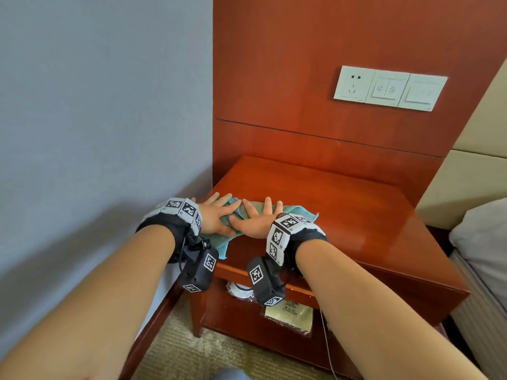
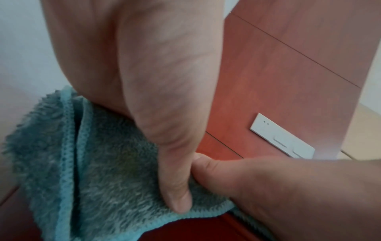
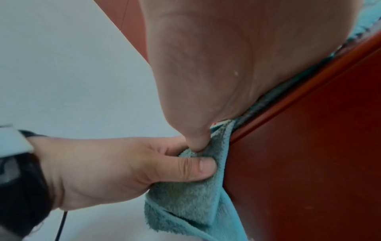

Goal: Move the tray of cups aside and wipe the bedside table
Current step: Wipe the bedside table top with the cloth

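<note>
A teal fluffy cloth (image 1: 297, 210) lies on the front left corner of the red-brown bedside table (image 1: 343, 215), and one end hangs over the front edge. My left hand (image 1: 216, 215) and right hand (image 1: 259, 219) lie side by side on it, fingers straight and spread, pressing down. The left wrist view shows my left hand (image 2: 144, 65) on the cloth (image 2: 103, 179), its thumb meeting the right thumb (image 2: 257, 179). From the right wrist, my right hand (image 3: 206, 57) and left hand (image 3: 103, 168) both press the cloth (image 3: 185, 200) at the table edge. No tray or cups are in view.
A white socket and switch panel (image 1: 389, 87) sits on the wooden headboard wall behind the table. A bed (image 1: 482, 242) stands close on the right and a grey wall (image 1: 96, 105) on the left. The lower shelf holds wrapped items (image 1: 290, 315). Carpet (image 1: 178, 346) lies below.
</note>
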Demonstrator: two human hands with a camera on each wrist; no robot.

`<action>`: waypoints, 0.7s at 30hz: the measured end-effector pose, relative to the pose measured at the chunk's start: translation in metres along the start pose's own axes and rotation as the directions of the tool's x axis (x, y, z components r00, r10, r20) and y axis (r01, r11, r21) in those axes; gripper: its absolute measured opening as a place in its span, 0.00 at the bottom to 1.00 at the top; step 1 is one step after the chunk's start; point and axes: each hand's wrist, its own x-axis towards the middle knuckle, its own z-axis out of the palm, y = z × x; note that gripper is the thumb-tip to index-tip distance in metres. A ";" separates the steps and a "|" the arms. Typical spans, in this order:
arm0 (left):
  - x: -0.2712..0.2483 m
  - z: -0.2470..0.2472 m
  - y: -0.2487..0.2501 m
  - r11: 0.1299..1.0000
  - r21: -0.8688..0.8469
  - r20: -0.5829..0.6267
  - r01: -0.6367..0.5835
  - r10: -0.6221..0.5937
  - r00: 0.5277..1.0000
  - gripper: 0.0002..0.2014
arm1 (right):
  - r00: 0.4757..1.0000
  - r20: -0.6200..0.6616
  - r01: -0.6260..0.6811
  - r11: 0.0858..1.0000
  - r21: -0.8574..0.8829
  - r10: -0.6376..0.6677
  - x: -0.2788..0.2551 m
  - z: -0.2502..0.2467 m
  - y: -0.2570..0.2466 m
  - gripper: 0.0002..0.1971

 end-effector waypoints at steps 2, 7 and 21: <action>-0.001 -0.003 -0.010 0.999 -0.036 0.019 0.008 -0.007 1.000 0.44 | 1.000 0.016 0.013 1.000 -0.017 -0.013 0.008 0.000 -0.011 0.38; 0.010 -0.013 -0.018 0.999 -0.008 0.113 0.052 -0.051 0.992 0.46 | 0.988 0.114 0.105 0.994 -0.043 -0.099 0.036 -0.015 -0.011 0.41; 0.108 -0.055 -0.013 0.996 0.047 0.166 0.081 -0.087 0.982 0.43 | 0.966 0.255 0.023 0.996 0.092 -0.046 0.141 -0.056 -0.002 0.43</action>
